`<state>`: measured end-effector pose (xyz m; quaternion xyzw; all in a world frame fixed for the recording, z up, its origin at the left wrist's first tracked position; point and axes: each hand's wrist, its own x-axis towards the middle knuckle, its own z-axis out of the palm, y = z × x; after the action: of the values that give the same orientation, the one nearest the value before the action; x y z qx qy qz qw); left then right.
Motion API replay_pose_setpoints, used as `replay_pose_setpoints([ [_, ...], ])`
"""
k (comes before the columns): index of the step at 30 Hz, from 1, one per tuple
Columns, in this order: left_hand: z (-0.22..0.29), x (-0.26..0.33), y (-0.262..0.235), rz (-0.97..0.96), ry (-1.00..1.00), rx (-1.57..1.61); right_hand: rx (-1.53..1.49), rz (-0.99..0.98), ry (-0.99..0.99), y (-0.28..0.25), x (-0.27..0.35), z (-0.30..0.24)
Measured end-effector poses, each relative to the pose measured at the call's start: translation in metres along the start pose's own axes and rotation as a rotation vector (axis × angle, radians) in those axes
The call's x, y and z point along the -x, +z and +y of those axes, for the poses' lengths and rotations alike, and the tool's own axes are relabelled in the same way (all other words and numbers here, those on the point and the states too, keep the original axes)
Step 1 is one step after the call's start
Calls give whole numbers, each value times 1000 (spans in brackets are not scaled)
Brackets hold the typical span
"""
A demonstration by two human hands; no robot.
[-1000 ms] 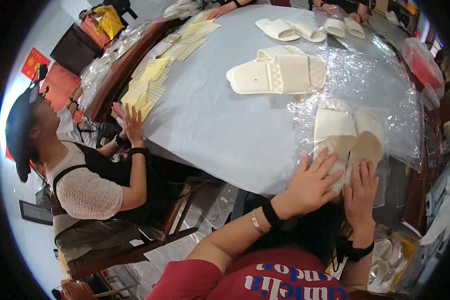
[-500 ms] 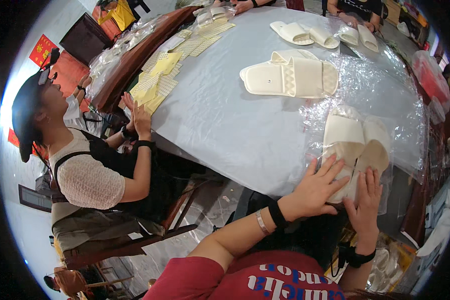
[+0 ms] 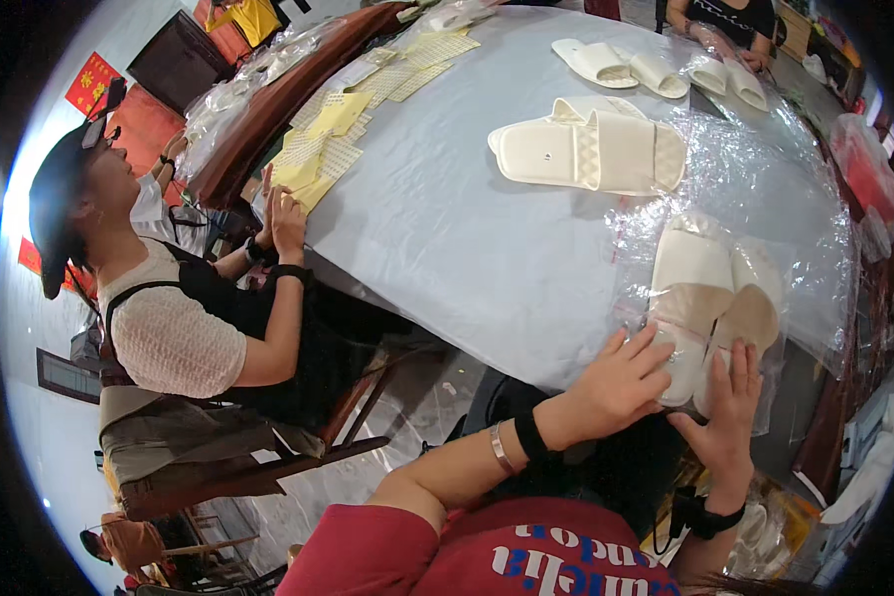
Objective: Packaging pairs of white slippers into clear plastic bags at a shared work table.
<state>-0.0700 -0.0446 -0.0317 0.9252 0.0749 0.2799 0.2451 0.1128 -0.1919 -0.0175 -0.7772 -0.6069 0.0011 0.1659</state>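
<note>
A pair of cream slippers (image 3: 692, 283) lies side by side in a clear plastic bag (image 3: 771, 343) at the table's near right. My left hand (image 3: 616, 387) is on the left edge of the bagged pair, its fingers apart and slightly bent. Over the heel end of the right slipper my right hand (image 3: 722, 417) rests with outstretched fingers and the thumb spread toward the left. Beyond the bag is another cream pair (image 3: 591, 149), unbagged, one slipper partly covering the other.
More cream slippers (image 3: 626, 70) lie at the far side, near a seated person in black (image 3: 730, 30). Yellow printed sheets (image 3: 318, 149) cover the table's left edge, beside a person in a dark cap (image 3: 174, 328). Clear plastic (image 3: 755, 169) spreads across the right side.
My left hand has drawn back from over the slippers to their left edge, its fingers less spread. My right hand stays on the heel end. The view has shifted slightly.
</note>
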Motion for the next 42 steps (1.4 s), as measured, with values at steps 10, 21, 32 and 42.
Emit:
replay_pose_setpoints([
  [10,-7,11,-16,-139,-23,-144,-24,11,-9,-3,-5,-12],
  [21,-10,-28,-31,-222,126,-85,-102,98,28,-6,0,4],
  [32,14,-34,-36,-126,108,-93,-23,251,52,4,8,-3],
  [42,22,-48,-34,-92,99,-92,74,523,-34,0,0,6],
])
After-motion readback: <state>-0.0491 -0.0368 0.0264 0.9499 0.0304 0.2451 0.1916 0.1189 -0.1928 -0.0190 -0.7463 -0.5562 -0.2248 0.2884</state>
